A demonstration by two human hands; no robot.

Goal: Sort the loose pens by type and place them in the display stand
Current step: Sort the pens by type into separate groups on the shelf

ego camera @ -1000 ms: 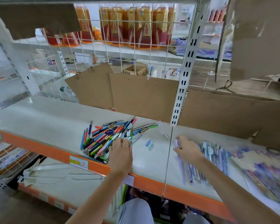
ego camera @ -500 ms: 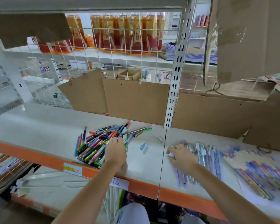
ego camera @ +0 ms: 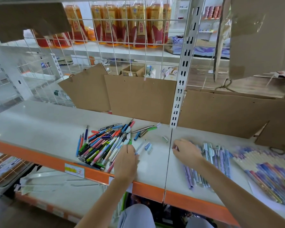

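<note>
Sorting loose pens on a white shop shelf [ego camera: 44,122] w/ an orange front edge: my left hand [ego camera: 126,160] sits at the near right corner of the jumbled heap of multicoloured plastic pens [ego camera: 104,143], fingers curled down onto one pale slim pen [ego camera: 139,148] — looks like a pinch, tho the fingertips are partly hidden. My right hand [ego camera: 187,151] rests knuckles-up just beside the row of pastel blue & lilac pens [ego camera: 209,163], fingers bent under; can't tell whether it holds anything.

Handling, as I judge it: pens are light, stiff, smooth-barrelled, apt to roll or skid on the slick shelf. Best taken mid-barrel betw. thumb & forefinger, lifted clear of the heap, not dragged, so neighbours don't scatter. Caps may pop off.

Count, approx.: heap too tangled for an exact no. — several dozen. Three grey & green pens [ego camera: 145,129] lie apart behind the heap. Three small loose pale-blue caps [ego camera: 148,146] lie between heap & shelf seam. Pastel row: a dozen or more. Further right, a fan of purple-patterned pens on white card [ego camera: 266,175], blurred, uncountable.

No display stand clearly in view; brown cardboard panels [ego camera: 140,97] lean at the shelf's back.
</note>
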